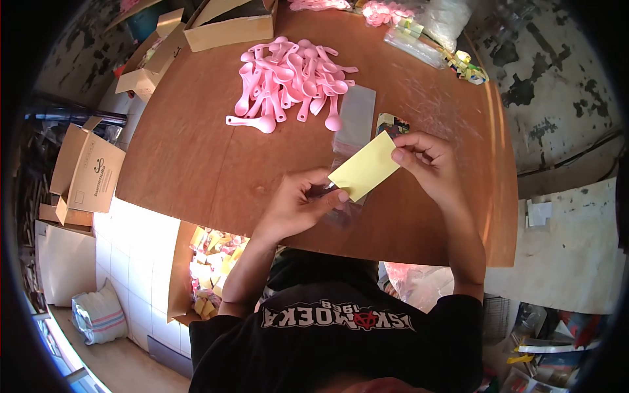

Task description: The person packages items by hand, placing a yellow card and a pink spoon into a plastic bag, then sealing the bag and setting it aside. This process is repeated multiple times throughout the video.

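Both hands hold a pale yellow card (365,168) tilted above the table. My left hand (296,202) pinches its lower left corner, with some clear plastic showing by the fingers. At the upper right corner, my right hand (429,162) grips the card between thumb and fingers. Beyond the card lies a stack of clear plastic bags (356,112). A small stack of printed cards (392,123) sits beside them, partly hidden by the yellow card. Farther off is a heap of pink plastic spoons (288,77).
The brown wooden table (190,150) has a cardboard box (229,26) at its far edge. More pink pieces (386,12) and plastic packs (416,47) lie at the far right. An open carton of packed items (213,262) stands below the near left edge. A stained wall borders the right.
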